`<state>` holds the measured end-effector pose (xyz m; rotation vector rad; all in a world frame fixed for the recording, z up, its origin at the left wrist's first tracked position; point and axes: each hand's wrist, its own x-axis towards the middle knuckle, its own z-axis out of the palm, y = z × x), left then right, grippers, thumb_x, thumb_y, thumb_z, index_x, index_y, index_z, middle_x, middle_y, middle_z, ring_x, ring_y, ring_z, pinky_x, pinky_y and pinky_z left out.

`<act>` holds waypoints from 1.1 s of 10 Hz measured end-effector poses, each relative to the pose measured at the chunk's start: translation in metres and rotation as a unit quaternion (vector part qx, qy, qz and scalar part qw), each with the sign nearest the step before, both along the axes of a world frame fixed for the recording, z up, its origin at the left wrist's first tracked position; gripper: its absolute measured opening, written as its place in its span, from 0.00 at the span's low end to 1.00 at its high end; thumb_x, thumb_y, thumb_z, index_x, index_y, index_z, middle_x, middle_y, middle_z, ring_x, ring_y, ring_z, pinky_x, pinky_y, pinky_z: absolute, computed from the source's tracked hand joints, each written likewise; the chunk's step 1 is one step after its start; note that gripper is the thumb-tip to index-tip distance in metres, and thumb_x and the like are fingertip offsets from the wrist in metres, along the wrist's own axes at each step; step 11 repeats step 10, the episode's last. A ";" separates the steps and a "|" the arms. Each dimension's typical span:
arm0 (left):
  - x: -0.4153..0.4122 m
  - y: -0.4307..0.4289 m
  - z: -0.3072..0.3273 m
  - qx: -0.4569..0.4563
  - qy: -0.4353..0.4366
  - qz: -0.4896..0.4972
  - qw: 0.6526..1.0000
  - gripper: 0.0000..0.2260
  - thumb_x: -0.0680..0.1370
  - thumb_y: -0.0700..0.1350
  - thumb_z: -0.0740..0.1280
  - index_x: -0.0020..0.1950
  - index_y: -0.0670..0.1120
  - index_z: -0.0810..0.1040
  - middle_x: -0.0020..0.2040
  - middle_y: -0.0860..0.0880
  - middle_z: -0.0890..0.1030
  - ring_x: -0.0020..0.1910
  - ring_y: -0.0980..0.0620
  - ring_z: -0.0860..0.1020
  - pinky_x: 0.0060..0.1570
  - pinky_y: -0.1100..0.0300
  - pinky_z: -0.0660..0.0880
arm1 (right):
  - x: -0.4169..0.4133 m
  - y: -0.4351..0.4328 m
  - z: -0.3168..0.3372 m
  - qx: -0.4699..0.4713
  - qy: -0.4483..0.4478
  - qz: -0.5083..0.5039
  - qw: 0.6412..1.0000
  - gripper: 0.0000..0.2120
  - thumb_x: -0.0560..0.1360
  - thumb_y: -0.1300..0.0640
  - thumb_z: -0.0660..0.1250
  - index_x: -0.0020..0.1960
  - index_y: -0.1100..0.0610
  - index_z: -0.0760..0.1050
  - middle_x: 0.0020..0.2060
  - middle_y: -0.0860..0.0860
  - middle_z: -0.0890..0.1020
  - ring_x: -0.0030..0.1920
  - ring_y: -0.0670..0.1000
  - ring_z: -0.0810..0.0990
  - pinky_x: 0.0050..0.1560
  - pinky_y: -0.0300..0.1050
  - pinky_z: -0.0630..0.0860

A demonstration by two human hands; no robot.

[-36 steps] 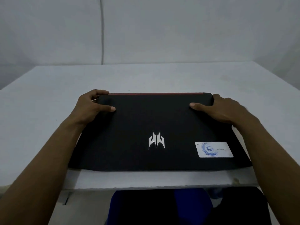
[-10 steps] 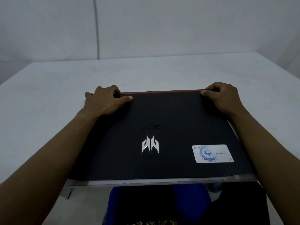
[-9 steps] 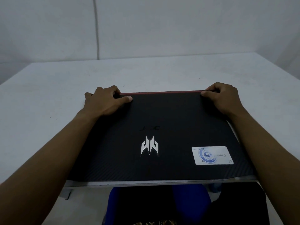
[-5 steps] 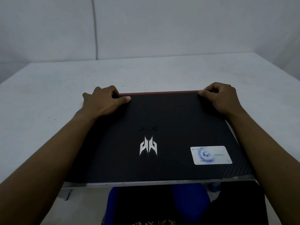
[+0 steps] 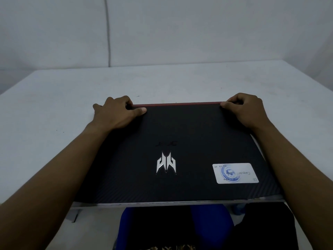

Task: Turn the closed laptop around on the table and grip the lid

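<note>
Both hands, left hand (image 5: pixel 115 114) and right hand (image 5: pixel 246 109), are clamping the closed laptop (image 5: pixel 180 152) by its far corners on the white desk (image 5: pixel 54 105); a sticker (image 5: pixel 235 173) is showing on the lid.

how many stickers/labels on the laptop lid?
1: a white sticker with a blue stamp, on the near-right part of the laptop lid, right of the silver logo. The hands and forearms cover the lid's corners and sides, so others could be hidden.

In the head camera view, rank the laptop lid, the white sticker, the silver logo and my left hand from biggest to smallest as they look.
1. laptop lid, by far the largest.
2. left hand.
3. white sticker.
4. silver logo, smallest.
The hand lies farther from the camera than the sticker, so its lead is an appearance only.
</note>
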<state>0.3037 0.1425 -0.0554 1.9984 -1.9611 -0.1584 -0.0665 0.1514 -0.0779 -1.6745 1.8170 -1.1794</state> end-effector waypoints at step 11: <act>-0.020 -0.006 0.027 0.001 0.124 -0.114 0.986 0.24 0.71 0.65 0.67 0.63 0.55 0.76 0.64 0.54 0.79 0.62 0.53 0.75 0.58 0.55 0.69 | 0.018 -0.012 0.035 -0.016 0.034 0.049 0.998 0.10 0.73 0.49 0.74 0.51 0.52 0.82 0.47 0.50 0.83 0.43 0.47 0.79 0.45 0.44 0.75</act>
